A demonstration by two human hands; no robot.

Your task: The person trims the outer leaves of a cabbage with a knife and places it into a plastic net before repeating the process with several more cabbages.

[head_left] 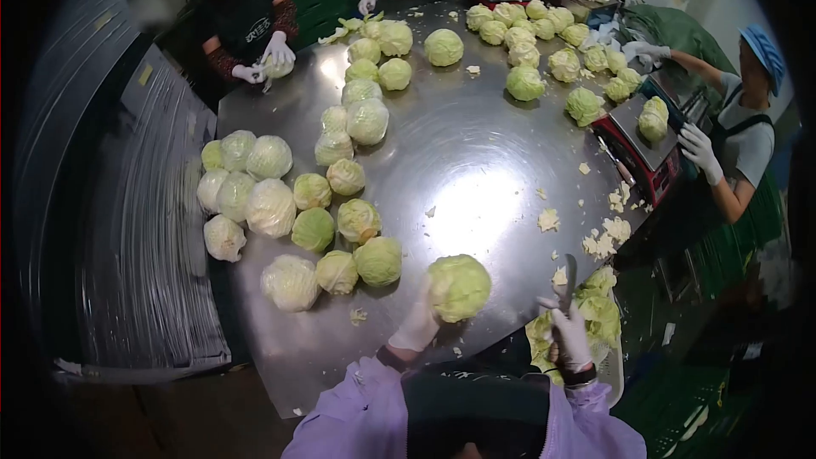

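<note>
A green cabbage (460, 288) rests against my gloved left hand (415, 325), whose fingers are wrapped round its left side, near the front edge of the metal table. In my gloved right hand (573, 337) is a knife (570, 274), its blade pointing up. Below and around that hand lie loose cabbage leaves (598, 316) in a pale basket (614, 374) at the table's edge. Just left of my left hand sit more cabbages, the closest a green one (377, 261). The underside of the held cabbage is hidden.
Plastic-wrapped cabbages (270, 157) crowd the table's left side. More cabbages (524, 82) stand at the back right, by a red scale (639, 149) bearing one cabbage. Cut scraps (605, 238) litter the right edge. Several co-workers (748, 110) stand around the metal table (408, 170).
</note>
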